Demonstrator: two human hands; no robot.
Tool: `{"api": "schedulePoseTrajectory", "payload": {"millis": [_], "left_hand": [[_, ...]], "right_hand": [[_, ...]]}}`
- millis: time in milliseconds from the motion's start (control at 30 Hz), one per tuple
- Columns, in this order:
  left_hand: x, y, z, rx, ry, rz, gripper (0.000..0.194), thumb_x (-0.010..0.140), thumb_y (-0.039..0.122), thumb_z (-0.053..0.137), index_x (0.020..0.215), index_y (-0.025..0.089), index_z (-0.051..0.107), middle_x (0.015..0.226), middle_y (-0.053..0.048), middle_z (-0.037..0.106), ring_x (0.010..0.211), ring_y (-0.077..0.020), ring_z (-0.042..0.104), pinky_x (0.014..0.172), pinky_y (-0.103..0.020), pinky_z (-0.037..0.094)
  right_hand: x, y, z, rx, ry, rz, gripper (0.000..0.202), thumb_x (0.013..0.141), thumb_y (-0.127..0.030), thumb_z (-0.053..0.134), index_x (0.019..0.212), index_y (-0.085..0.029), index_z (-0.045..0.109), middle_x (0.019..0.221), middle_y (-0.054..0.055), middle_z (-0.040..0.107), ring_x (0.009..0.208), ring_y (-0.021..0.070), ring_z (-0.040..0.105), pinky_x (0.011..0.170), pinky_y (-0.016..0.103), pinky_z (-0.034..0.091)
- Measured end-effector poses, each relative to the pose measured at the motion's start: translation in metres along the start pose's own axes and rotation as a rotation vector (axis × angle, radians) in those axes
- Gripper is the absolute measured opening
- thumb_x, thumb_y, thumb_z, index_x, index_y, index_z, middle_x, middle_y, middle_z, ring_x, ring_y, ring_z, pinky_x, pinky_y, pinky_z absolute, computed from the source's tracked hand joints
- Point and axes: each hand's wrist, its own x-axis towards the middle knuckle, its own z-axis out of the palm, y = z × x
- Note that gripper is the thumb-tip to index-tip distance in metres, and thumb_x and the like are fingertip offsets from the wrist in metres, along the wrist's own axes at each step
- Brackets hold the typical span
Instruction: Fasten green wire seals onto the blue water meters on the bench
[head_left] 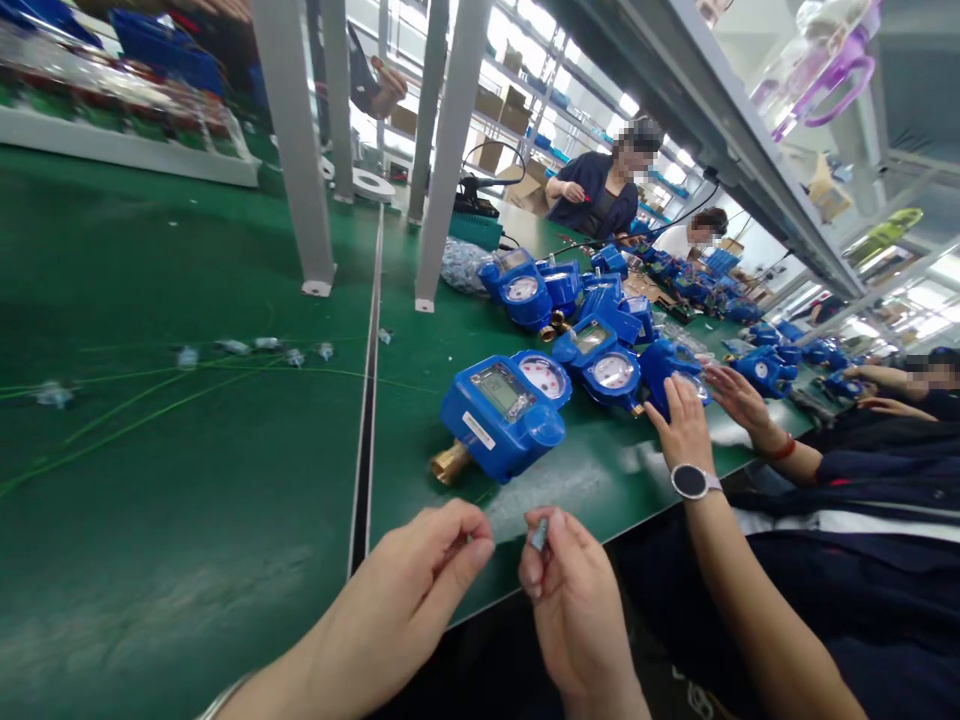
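In the head view, my right hand point(581, 600) pinches a small grey-blue translucent plastic piece point(539, 535) between thumb and forefinger. To its left, my left hand point(435, 570) is closed in a pinch; whatever is between its fingertips, if anything, is too small to make out. Just beyond both hands a blue water meter point(499, 418) lies on the bench, its display and round dial facing up and its brass fitting point(450, 463) pointing left. Neither hand touches it.
Small translucent pieces point(232, 347) and thin green wires point(150, 408) lie on the green bench point(187, 530) at left. Grey posts point(457, 150) rise behind the meter. More blue meters point(604, 365) crowd the right, beside a co-worker's hands point(686, 425).
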Motion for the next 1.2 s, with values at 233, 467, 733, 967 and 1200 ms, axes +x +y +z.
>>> {"api": "schedulePoseTrajectory", "payload": {"millis": [233,467,733,967,1200], "left_hand": [[-0.001,-0.002,0.005,0.128,0.053,0.119,0.021,0.093,0.029,0.041,0.082,0.020,0.057,0.077,0.000,0.058,0.075,-0.0143,0.056,0.064,-0.020,0.045],[0.001,-0.002,0.006,0.194,0.057,0.186,0.020,0.093,0.024,0.040,0.081,0.020,0.056,0.076,0.001,0.057,0.076,-0.0143,0.057,0.066,-0.022,0.044],[0.002,-0.004,0.008,0.196,0.037,0.218,0.018,0.093,0.020,0.041,0.081,0.020,0.054,0.077,0.002,0.056,0.078,-0.0139,0.056,0.074,-0.023,0.043],[0.003,-0.007,0.011,0.243,0.048,0.282,0.017,0.093,0.016,0.040,0.081,0.020,0.052,0.077,0.002,0.056,0.076,-0.0144,0.053,0.076,-0.026,0.040],[0.002,-0.005,0.010,0.273,0.032,0.311,0.016,0.092,0.013,0.040,0.082,0.020,0.050,0.077,0.002,0.056,0.074,-0.0143,0.052,0.075,-0.027,0.040]], "right_hand": [[-0.012,-0.007,0.012,0.206,-0.105,0.184,0.018,0.079,-0.031,0.065,0.076,-0.015,0.060,0.069,-0.002,0.055,0.045,0.0022,0.039,0.043,0.017,0.026],[-0.014,-0.006,0.011,0.168,-0.151,0.176,0.019,0.081,-0.032,0.064,0.074,-0.015,0.060,0.062,-0.003,0.051,0.044,0.0021,0.036,0.044,0.017,0.025],[-0.013,-0.003,0.008,0.144,-0.185,0.175,0.016,0.084,-0.031,0.062,0.076,-0.016,0.062,0.053,-0.005,0.043,0.045,0.0038,0.032,0.045,0.018,0.022],[-0.013,-0.004,0.007,0.137,-0.188,0.178,0.017,0.084,-0.029,0.062,0.073,-0.016,0.060,0.054,-0.005,0.043,0.044,0.0031,0.029,0.045,0.018,0.021],[-0.013,-0.002,0.006,0.140,-0.192,0.180,0.019,0.083,-0.029,0.062,0.070,-0.017,0.058,0.054,-0.006,0.043,0.044,0.0034,0.027,0.045,0.019,0.020]]}}
